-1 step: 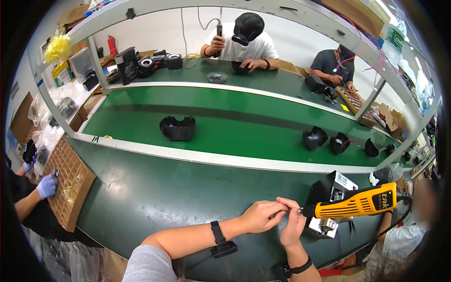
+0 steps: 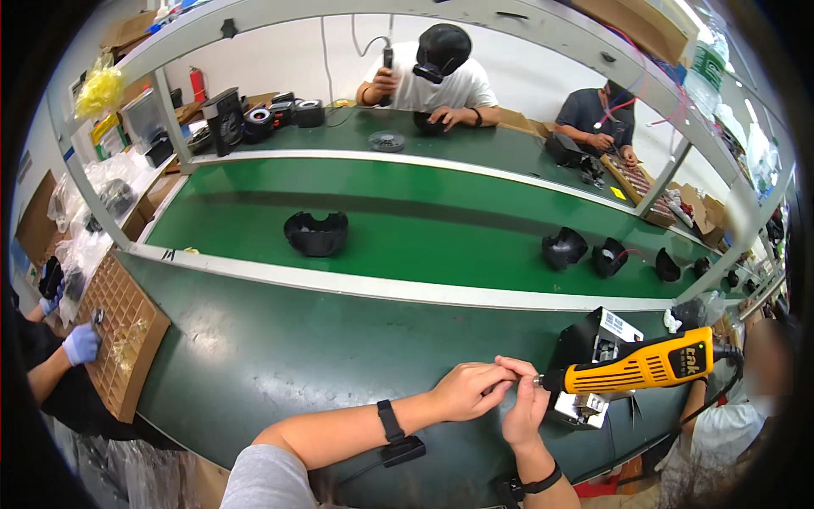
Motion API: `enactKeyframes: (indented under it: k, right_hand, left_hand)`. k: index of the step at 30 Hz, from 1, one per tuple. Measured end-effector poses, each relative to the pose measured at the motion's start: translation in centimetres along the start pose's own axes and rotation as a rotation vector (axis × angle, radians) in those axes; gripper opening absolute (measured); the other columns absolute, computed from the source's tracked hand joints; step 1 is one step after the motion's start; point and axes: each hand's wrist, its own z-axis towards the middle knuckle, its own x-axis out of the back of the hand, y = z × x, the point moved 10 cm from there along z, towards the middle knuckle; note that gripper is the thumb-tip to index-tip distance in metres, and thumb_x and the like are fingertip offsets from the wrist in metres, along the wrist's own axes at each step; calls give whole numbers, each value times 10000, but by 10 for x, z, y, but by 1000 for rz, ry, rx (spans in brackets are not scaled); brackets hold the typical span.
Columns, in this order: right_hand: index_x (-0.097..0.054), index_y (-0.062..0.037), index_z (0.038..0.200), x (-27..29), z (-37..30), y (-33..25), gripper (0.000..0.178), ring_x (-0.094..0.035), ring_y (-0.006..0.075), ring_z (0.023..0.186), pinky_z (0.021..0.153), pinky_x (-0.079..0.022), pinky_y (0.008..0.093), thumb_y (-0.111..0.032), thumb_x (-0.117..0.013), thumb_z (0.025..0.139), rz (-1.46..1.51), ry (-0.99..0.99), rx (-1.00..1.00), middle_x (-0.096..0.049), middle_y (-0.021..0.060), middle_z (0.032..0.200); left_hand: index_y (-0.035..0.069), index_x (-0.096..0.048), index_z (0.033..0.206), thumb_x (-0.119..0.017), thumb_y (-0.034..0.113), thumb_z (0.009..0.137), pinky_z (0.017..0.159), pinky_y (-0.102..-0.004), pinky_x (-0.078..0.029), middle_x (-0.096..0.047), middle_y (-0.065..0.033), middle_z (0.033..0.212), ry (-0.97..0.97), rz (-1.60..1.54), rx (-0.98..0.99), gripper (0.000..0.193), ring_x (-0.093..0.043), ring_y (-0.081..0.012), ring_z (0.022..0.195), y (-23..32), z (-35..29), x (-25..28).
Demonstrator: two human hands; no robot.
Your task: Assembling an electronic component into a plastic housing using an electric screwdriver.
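Yellow-and-black plastic power screwdriver (image 2: 640, 366) has its tip right by the bare left hand (image 2: 463, 393) and right hand (image 2: 524, 416); fingers bunched, can't tell how closed or gripping what.

One left hand (image 2: 465, 394) and one right hand (image 2: 524, 413) make two bare hands. Two black wrist straps (image 2: 390, 422) show, one on each side. There is one yellow power tool (image 2: 636, 366) and one black and silver machine (image 2: 575, 352). On the one green belt (image 2: 424, 204) sit four black shells (image 2: 315, 242) that are easy to count, and some more too small to count for sure. Four other people (image 2: 471, 82) are here, and two blue gloves (image 2: 81, 344) show on one of them. There is one round dish (image 2: 387, 142), one red fire extinguisher (image 2: 197, 86), one yellow bundle (image 2: 100, 91), one big bottle (image 2: 705, 68) and one yellow sticker (image 2: 618, 193).
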Motion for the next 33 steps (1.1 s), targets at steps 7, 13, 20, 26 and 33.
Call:
enactKeyframes:
  k: [7,13,20,26,33]
  right_hand:
    - [-681,58,1169,1,-6,-1,333,-667,315,1066,971,-505,410,-112,-421,1050,-3,-4,74,-713,201,1175]
    - [-709,48,1116,0,0,-10,316,-695,314,1033,940,-514,405,-106,-450,1021,-18,24,72,-735,185,1153]
    - [-692,64,1126,11,1,-13,348,-682,295,1064,967,-514,399,-134,-414,1059,-71,-4,101,-723,191,1161]
    - [-691,56,1122,3,1,-6,364,-671,298,1074,969,-510,407,-162,-404,1078,-63,-8,93,-722,188,1154]
    - [-714,28,1123,3,-2,-14,301,-694,327,1067,959,-517,422,-97,-463,1013,-23,24,66,-733,180,1164]
  left_hand:
    - [7,-688,1025,-681,55,903,651,-416,-545,-699,-166,855,-6,69,1,131,-674,-328,687,2,-4,0]
    - [1,-688,1008,-681,32,904,618,-378,-537,-694,-173,824,-40,99,64,109,-678,-321,668,0,-7,0]
    - [22,-688,1025,-683,56,925,616,-388,-520,-673,-148,813,-15,77,21,106,-646,-311,654,5,5,-5]
    - [6,-686,1003,-688,45,909,617,-383,-527,-680,-162,829,6,67,13,101,-656,-307,666,1,1,1]
    - [18,-697,984,-696,52,907,598,-374,-522,-677,-146,797,12,83,-6,84,-645,-291,631,4,-3,2]
